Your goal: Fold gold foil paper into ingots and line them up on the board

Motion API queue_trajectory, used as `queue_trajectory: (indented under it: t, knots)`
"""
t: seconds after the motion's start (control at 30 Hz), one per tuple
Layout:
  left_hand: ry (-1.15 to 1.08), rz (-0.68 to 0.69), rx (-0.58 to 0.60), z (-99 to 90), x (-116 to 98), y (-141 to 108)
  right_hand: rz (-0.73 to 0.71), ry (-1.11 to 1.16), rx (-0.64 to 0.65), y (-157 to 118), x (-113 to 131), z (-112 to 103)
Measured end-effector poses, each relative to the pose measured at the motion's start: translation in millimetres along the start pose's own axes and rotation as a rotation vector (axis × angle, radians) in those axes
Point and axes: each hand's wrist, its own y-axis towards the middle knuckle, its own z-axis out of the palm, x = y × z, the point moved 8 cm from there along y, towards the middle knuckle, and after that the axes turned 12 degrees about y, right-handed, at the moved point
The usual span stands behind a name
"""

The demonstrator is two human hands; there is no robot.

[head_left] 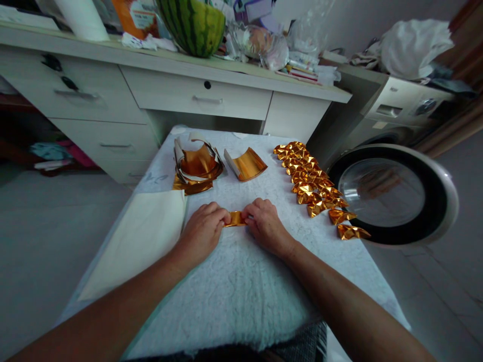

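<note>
A narrow folded strip of gold foil paper (pixel 236 218) lies on the cloth-covered table between my hands. My left hand (pixel 206 226) grips its left end with closed fingers, and my right hand (pixel 266 226) pinches the right end. Beyond them, a single curled gold foil sheet (pixel 248 165) rests with its edges raised. To its left is a pile of curled gold foil sheets (pixel 198 163). Folded gold foil ingots (pixel 307 176) stand in rows along the table's right side.
Pale paper (pixel 139 241) lies at the table's left edge. Behind the table stands a white desk with drawers (pixel 204 93), holding a cut watermelon (pixel 194 27) and plastic bags. At right, a washing machine's round door (pixel 392 193) hangs open beside the table.
</note>
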Motion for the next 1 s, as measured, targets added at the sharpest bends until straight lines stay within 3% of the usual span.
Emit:
queue_trajectory:
  t: [0.13, 0.5, 1.0]
  knots:
    - [-0.005, 0.025, 0.052, 3.9, -4.1, 2.4, -0.043, -0.012, 0.041, 0.7, 7.9, 7.1]
    - [-0.044, -0.038, 0.077, 2.6, 0.0, 2.1, 0.076, -0.190, -0.017, 3.7, 15.8, 11.9]
    - [-0.048, -0.092, 0.111, 0.3, 7.3, 5.5, 0.156, -0.132, -0.059, -1.3, -6.4, -0.2]
